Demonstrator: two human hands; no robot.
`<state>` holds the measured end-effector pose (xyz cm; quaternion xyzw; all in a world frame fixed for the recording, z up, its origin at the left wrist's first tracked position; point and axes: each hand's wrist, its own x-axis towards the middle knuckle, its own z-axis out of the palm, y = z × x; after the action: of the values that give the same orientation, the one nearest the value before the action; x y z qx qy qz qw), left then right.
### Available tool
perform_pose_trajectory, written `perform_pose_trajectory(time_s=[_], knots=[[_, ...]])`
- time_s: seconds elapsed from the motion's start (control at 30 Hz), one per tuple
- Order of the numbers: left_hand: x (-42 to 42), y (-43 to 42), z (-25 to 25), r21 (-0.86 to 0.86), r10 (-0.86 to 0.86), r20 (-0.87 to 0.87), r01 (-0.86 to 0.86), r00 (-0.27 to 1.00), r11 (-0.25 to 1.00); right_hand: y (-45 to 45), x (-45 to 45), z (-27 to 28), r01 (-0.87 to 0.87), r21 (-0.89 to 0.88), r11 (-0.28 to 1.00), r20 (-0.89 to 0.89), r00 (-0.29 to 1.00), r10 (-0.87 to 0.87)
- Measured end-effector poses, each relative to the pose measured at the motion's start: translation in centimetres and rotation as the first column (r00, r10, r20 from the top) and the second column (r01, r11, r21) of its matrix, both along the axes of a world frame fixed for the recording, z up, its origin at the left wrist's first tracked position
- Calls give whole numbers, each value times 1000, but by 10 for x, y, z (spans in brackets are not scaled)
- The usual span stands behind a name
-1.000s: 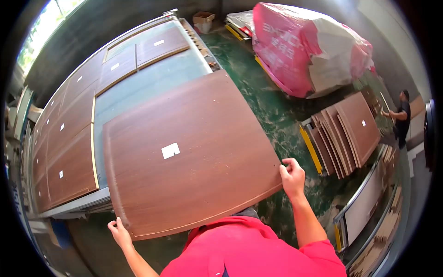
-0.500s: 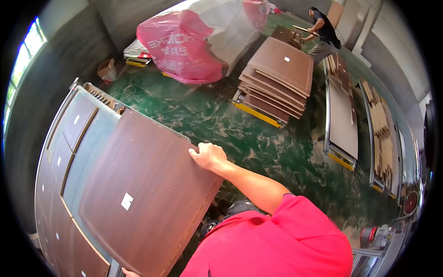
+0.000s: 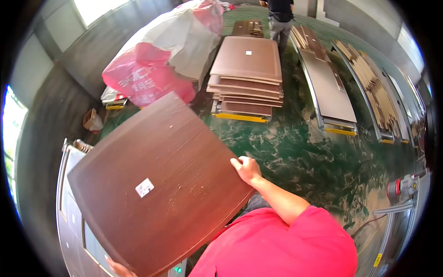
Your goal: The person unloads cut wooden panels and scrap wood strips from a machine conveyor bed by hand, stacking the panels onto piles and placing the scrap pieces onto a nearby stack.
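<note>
A large brown wood panel (image 3: 170,152) with a white label (image 3: 144,188) fills the middle of the view, tilted and held in front of my body. Specks of dust lie on its face. My right hand (image 3: 248,170) is closed on the panel's right edge, thumb on top and the other fingers beneath. At the lower left, my left hand (image 3: 120,267) grips the opposite edge; only part of it shows. Under the panel, at the left, is a work table (image 3: 69,159) with more labelled brown panels (image 3: 76,244) on it, partly covered.
A stack of brown panels (image 3: 247,57) stands on a low yellow-ended stand ahead. Pink and white plastic sheeting (image 3: 152,64) covers a pile at the left. Racks of boards (image 3: 323,87) run along the right. A co-worker (image 3: 280,18) stands at the back. A machine frame (image 3: 392,212) is at lower right.
The panel has come up off the table and swung to the right, with both my hands on it. My view has turned right. The co-worker, bent over before, now stands more upright.
</note>
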<state>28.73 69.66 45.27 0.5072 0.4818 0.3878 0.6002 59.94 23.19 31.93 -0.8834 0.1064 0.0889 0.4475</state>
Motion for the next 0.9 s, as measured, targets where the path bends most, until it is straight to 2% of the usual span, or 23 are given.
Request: perform_pose_trajectory(time_s=[0.1,0.17,0.23,0.3,0.33,0.37,0.43,0.5,0.53,0.63,0.67,0.7,0.77,0.9], knots=[[110,-4,-14,29,-201,-5,201,980,979,-74,18,-18,204,40,978,7,979,-204],[196,-16,-31,43,-351,-36,352,936,935,-126,32,-44,366,83,927,130,918,-374],[287,-36,-55,58,-488,-61,491,871,869,-182,45,-54,474,50,879,28,879,-476],[372,-74,-74,67,-577,-127,588,807,806,-228,54,-68,567,26,823,78,820,-568],[410,-105,-79,86,-560,-177,580,809,810,-253,61,-73,610,-31,792,66,792,-607],[448,-145,-76,105,-541,-227,573,810,813,-273,68,-67,649,-8,760,29,760,-649],[515,-176,-93,149,-542,-478,672,691,726,-311,85,-61,714,-68,697,-8,698,-716],[571,-213,-95,173,-469,-680,745,563,644,-341,102,-59,767,-91,635,-30,635,-772],[591,-229,-101,208,-465,-679,756,568,620,-349,107,-57,783,-95,615,-37,615,-788],[658,-264,-118,162,-553,-623,783,553,600,-376,137,-61,815,-92,572,-46,570,-820],[678,-275,-115,133,-534,-678,798,506,588,-382,151,-64,823,-90,561,-47,559,-828],[701,-280,-121,122,-544,-664,793,512,597,-387,168,-67,824,-101,557,-41,556,-830],[743,-284,-138,97,-562,-637,778,528,621,-394,202,-68,822,-125,556,-31,557,-830],[844,-295,-156,51,-550,-699,799,457,599,-406,304,-71,830,-115,545,-31,546,-837]])
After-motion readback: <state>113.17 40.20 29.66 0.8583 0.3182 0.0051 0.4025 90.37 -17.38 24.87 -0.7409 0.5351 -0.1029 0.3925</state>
